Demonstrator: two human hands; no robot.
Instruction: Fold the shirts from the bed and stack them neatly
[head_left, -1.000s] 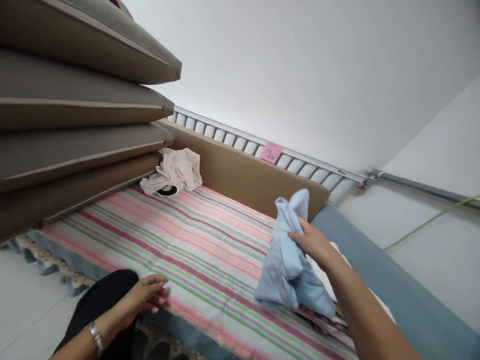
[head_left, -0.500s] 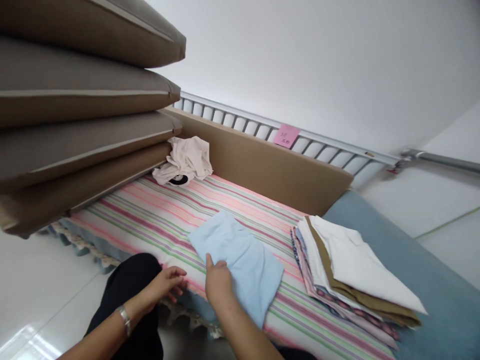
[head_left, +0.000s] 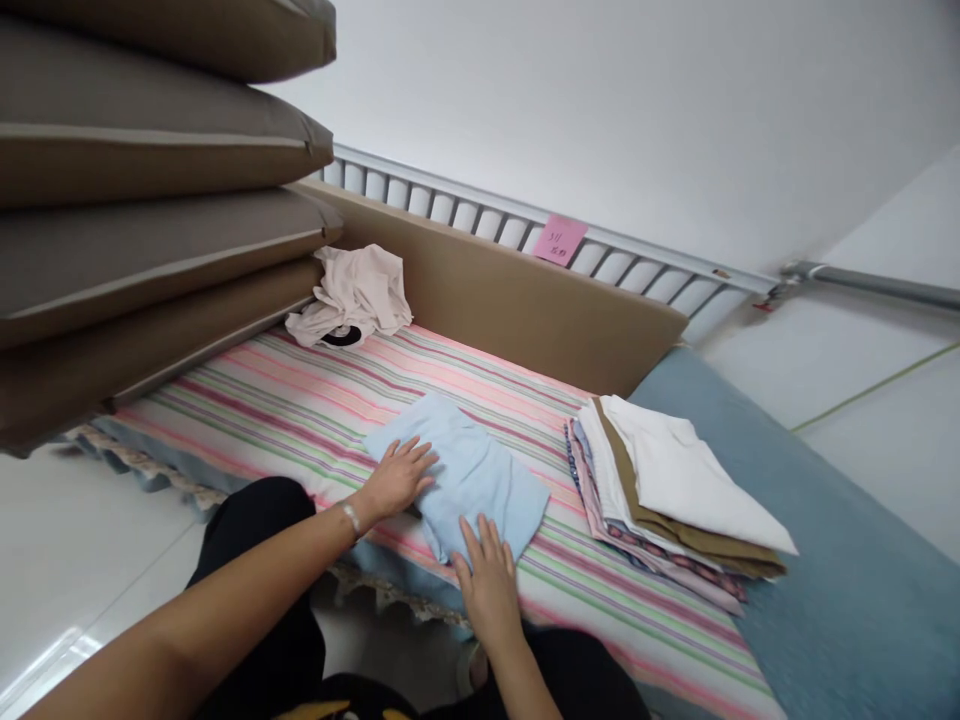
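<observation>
A light blue garment (head_left: 480, 470) lies folded on a striped bed cover (head_left: 315, 390) in front of me. Flat on its left edge rests my left hand (head_left: 399, 476), fingers spread, with a bracelet at the wrist. My right hand (head_left: 489, 580) touches the garment's near edge, its fingers outstretched. Neither hand grips anything. To the right is a stack of folded clothes (head_left: 675, 490), topped by a white piece with a brown one under it. The exact kind of the blue garment cannot be told.
A crumpled pale pink garment (head_left: 367, 290) with a black print lies at the back left. Several thick brown cushions (head_left: 165, 230) are piled on the left. A brown board (head_left: 510, 310) stands along the back, before a metal rail bearing a pink note (head_left: 559, 240).
My left hand has come over from the bed's edge onto the blue garment. The right hand has drawn back to its near edge and spread out. That near edge now lies farther in.
</observation>
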